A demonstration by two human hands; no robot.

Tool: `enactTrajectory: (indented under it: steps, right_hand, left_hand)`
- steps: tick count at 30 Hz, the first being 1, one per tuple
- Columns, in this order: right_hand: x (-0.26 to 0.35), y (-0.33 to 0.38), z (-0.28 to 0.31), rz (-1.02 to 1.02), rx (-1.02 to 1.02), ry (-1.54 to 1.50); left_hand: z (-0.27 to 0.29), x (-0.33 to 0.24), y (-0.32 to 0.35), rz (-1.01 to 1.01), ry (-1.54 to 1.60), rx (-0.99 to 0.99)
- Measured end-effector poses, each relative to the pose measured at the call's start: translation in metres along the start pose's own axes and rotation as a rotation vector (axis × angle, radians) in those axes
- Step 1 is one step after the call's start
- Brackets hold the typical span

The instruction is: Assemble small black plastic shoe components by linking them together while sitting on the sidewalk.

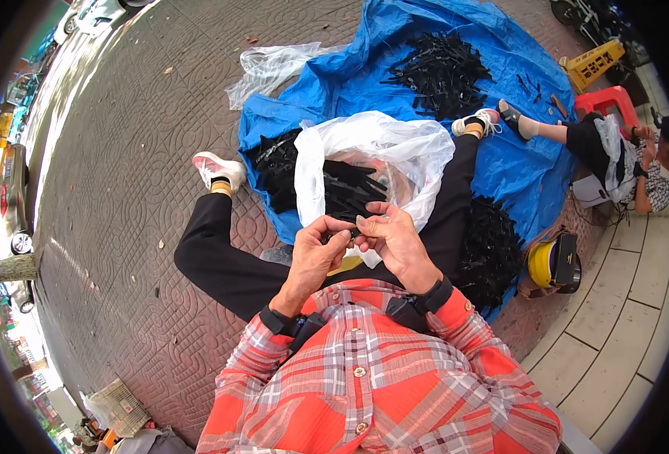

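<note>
My left hand [321,253] and my right hand [395,244] meet in front of my chest, fingertips pinched close together. Between them is a small black piece [355,233], mostly hidden by the fingers, so its kind does not show. Just beyond the hands, a white plastic bag [417,163] lies spread with its mouth open between my legs. Many thin black strips [342,185] lie in the bag. A further heap of black strips [274,163] touches the bag's left side, and another heap [492,246] lies beside my right thigh.
A blue tarp [334,83] covers the paving, with a large black heap [440,72] at its far end. Clear plastic [266,72] lies at its left edge. At right, another person [614,155] sits near a red stool [614,102], a yellow sign [595,64] and a yellow-and-black container [544,263].
</note>
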State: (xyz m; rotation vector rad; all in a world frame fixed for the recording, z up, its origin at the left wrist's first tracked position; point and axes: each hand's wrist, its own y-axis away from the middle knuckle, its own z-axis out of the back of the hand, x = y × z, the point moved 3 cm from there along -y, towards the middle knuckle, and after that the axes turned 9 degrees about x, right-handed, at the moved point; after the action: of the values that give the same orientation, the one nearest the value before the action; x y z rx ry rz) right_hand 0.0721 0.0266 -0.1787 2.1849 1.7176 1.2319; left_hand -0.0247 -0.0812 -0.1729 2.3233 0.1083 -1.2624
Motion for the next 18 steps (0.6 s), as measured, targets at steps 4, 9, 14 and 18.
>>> enactTrajectory:
  steps: [4,9,14,18]
  right_hand:
    - [0.001,0.000,-0.001,0.031,-0.019,0.043]
    - [0.006,0.003,-0.006,0.140,-0.044,0.211]
    - [0.008,0.008,-0.016,0.306,-0.050,0.517]
    - [0.001,0.025,-0.040,0.892,-0.064,1.284]
  left_hand:
    - [-0.001,0.000,0.000,-0.017,-0.017,-0.026]
    - [-0.005,-0.002,0.000,-0.089,-0.228,-0.093]
    - [-0.005,-0.001,-0.003,-0.092,-0.291,-0.115]
    - [-0.008,-0.004,-0.006,-0.159,-0.252,-0.112]
